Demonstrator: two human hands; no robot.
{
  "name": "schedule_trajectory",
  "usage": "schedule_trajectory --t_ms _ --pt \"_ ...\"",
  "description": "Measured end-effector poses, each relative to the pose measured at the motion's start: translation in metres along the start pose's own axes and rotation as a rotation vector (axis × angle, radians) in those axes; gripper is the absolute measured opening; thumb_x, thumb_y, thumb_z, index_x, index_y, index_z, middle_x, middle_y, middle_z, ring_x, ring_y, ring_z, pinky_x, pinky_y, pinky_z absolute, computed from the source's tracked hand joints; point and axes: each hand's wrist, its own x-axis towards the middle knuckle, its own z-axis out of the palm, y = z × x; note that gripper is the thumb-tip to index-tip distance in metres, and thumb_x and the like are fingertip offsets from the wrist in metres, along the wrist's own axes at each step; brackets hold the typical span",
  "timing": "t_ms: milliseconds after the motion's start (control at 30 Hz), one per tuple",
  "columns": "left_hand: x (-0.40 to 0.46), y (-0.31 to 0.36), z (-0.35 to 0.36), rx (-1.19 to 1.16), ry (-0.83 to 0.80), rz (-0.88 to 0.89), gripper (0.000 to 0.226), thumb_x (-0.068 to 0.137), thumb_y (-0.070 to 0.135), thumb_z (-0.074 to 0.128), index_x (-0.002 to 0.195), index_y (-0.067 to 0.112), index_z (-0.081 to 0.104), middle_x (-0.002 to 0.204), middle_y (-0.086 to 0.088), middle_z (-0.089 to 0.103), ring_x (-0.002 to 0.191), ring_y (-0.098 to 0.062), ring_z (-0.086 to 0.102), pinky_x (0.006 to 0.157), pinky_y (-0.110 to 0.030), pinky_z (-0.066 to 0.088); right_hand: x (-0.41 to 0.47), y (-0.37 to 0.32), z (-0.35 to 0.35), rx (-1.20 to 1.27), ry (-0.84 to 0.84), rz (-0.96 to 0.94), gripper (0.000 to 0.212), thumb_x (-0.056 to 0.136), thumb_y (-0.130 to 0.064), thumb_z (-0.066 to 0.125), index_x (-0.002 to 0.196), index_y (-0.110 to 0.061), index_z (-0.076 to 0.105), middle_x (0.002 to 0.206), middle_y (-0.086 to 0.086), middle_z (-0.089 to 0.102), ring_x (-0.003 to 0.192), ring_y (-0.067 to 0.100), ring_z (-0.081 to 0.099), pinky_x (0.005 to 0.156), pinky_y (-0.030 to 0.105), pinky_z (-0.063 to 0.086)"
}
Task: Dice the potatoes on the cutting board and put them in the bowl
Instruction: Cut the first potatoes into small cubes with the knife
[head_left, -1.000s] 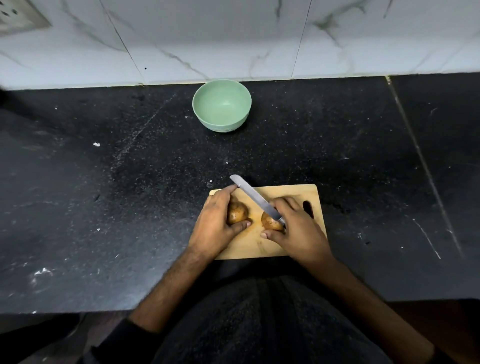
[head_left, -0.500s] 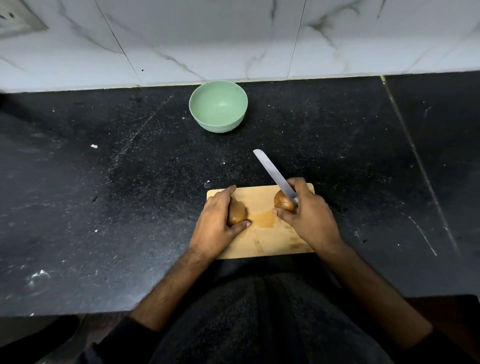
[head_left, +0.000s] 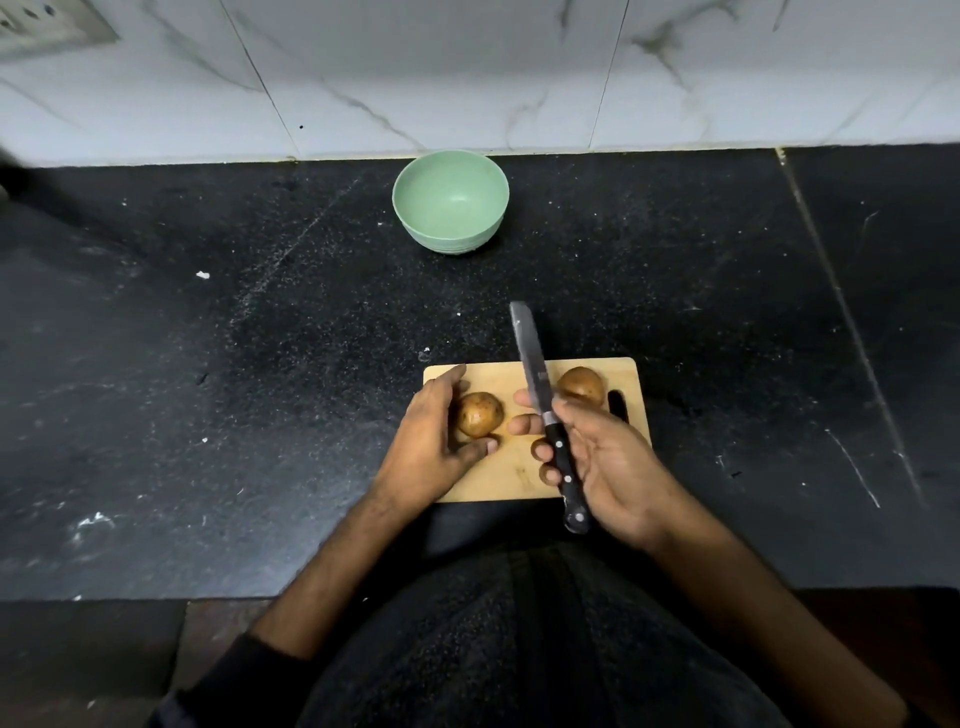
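A wooden cutting board (head_left: 519, 480) lies at the counter's near edge. Two brown potato pieces sit on it: one (head_left: 479, 413) at the left, one (head_left: 581, 385) at the back right. My left hand (head_left: 434, 441) cups the left potato between thumb and fingers. My right hand (head_left: 602, 462), palm turned up, holds a knife (head_left: 545, 410) by its black handle over the board. The blade points away from me, past the board's far edge. A pale green bowl (head_left: 451, 208) stands empty near the back wall.
The counter (head_left: 234, 364) is black speckled stone with white crumbs and scratches. A white marble-tiled wall (head_left: 467, 67) rises behind the bowl, with a socket plate (head_left: 47, 26) at the top left. My dark-clothed body fills the bottom.
My right hand let go of the right potato, left it at the board's back right and drew back toward me. The knife turned so its blade points straight away. My left hand stayed on its potato.
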Motion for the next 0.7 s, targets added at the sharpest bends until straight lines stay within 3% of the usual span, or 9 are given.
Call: schedule_trajectory --t_ms 33,100,167,233,300,333,433,567,700 --pt "-0.001 -0.003 0.001 -0.010 0.003 0.007 0.092 0.073 0.036 0.085 0.149 0.015 0.037 0.136 0.000 0.054 0.129 -0.018 0.051 0.110 -0.047 0.043 -0.001 -0.001 0.002 0.114 -0.037 0.069 0.035 0.102 -0.015 0.041 0.129 -0.001 0.059 0.094 0.010 0.069 0.065 0.009 0.049 0.049 0.019 0.039" --pt "-0.003 -0.006 0.003 -0.023 0.009 0.011 0.087 0.074 0.035 0.080 0.148 0.016 0.039 0.135 0.003 0.054 0.127 -0.017 0.052 0.109 -0.047 0.043 -0.002 0.001 0.003 0.117 -0.053 0.070 0.035 0.100 -0.008 0.043 0.130 0.001 0.059 0.093 0.011 0.067 0.063 0.008 0.049 0.047 0.018 0.038" --pt "-0.005 -0.007 0.004 -0.030 0.013 0.008 0.081 0.076 0.033 0.076 0.147 0.016 0.041 0.136 0.004 0.055 0.127 -0.016 0.052 0.110 -0.046 0.042 -0.003 0.003 0.004 -0.016 -0.022 0.003 0.030 0.102 -0.004 0.044 0.128 -0.004 0.060 0.093 0.010 0.067 0.062 0.009 0.050 0.049 0.020 0.040" --pt "-0.007 -0.009 0.006 -0.052 0.030 0.002 0.075 0.079 0.031 0.075 0.146 0.016 0.044 0.135 0.004 0.057 0.126 -0.016 0.054 0.108 -0.045 0.044 -0.005 0.009 -0.001 -0.506 0.062 -0.194 0.030 0.103 -0.008 0.047 0.131 -0.013 0.056 0.096 0.002 0.068 0.066 0.009 0.056 0.058 0.026 0.046" --pt "-0.008 -0.009 0.007 -0.066 0.061 -0.011 0.072 0.079 0.031 0.078 0.143 0.018 0.048 0.133 0.005 0.059 0.124 -0.015 0.055 0.107 -0.044 0.045 -0.003 0.018 -0.011 -1.159 0.136 -0.454 0.039 0.102 -0.015 0.049 0.141 -0.019 0.047 0.108 -0.001 0.066 0.086 0.011 0.061 0.078 0.031 0.051" --pt "-0.008 -0.009 0.008 -0.068 0.076 -0.016 0.071 0.079 0.032 0.080 0.141 0.019 0.049 0.133 0.005 0.059 0.124 -0.014 0.055 0.106 -0.044 0.046 -0.002 0.021 -0.014 -1.335 0.139 -0.514 0.046 0.101 -0.016 0.048 0.146 -0.020 0.041 0.114 0.001 0.063 0.095 0.015 0.061 0.085 0.032 0.050" --pt "-0.010 -0.008 0.013 -0.080 0.128 -0.038 0.072 0.076 0.036 0.085 0.138 0.020 0.053 0.130 0.006 0.059 0.121 -0.013 0.055 0.104 -0.042 0.047 -0.004 0.029 -0.010 -1.316 0.072 -0.501 0.055 0.099 -0.014 0.047 0.151 -0.022 0.033 0.118 0.006 0.064 0.105 0.021 0.061 0.093 0.035 0.049" --pt "-0.014 -0.006 0.014 -0.083 0.143 -0.026 0.077 0.073 0.044 0.085 0.138 0.021 0.052 0.126 0.008 0.058 0.120 -0.012 0.054 0.103 -0.037 0.047 -0.011 0.035 -0.001 -1.273 0.031 -0.521 0.052 0.100 -0.013 0.048 0.150 -0.021 0.037 0.117 0.005 0.067 0.106 0.020 0.062 0.092 0.025 0.045" --pt "-0.018 -0.005 0.008 -0.082 0.146 0.009 0.074 0.077 0.040 0.085 0.138 0.017 0.051 0.127 0.005 0.058 0.119 -0.009 0.056 0.102 -0.027 0.046 -0.016 0.034 0.006 -1.183 0.029 -0.444 0.053 0.103 -0.021 0.048 0.154 -0.023 0.030 0.113 0.003 0.068 0.096 0.019 0.067 0.088 0.029 0.052"
